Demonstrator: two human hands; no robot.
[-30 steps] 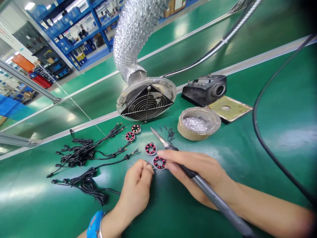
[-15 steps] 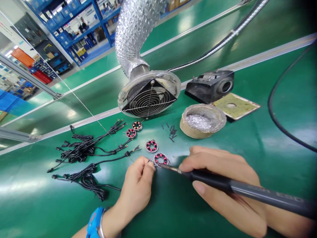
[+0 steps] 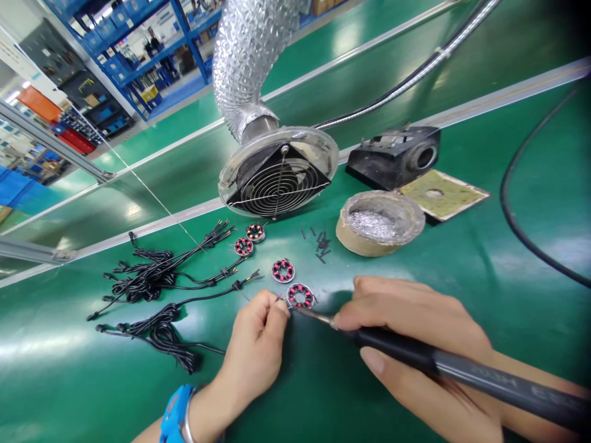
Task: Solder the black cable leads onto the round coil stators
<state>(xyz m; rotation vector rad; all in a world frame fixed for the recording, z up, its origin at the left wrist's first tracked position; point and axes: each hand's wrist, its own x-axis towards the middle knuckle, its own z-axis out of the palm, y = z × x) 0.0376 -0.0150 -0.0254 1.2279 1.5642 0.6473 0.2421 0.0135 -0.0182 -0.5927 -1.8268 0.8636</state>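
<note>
My left hand [image 3: 259, 335] is closed in a pinch on a thin silvery solder wire [image 3: 152, 192], which runs down from the upper left. Just right of these fingertips lies a small ring-shaped motor stator [image 3: 300, 288] with red and black windings. A soldering iron [image 3: 392, 339] is gripped in my right hand [image 3: 415, 326], its tip at the lower edge of that stator, close to my left fingertips. Whether the tip touches a wire is too small to tell. Another stator [image 3: 283, 263] sits just behind, and two more, one of them a copper-toned stator [image 3: 255, 232], lie farther back.
Black cables [image 3: 152, 277] with bared ends lie bundled at left. Short black tubes [image 3: 322, 245] are scattered near a round bowl [image 3: 348, 237] of silvery bits. Behind stand a fume extractor [image 3: 279, 181] on a foil duct, a black iron stand [image 3: 392, 160] and a yellowish sponge [image 3: 446, 194].
The soldering iron's tip has slid slightly down, off the stator's face to its lower edge. My right hand has shifted slightly; my left hand stays in place.
</note>
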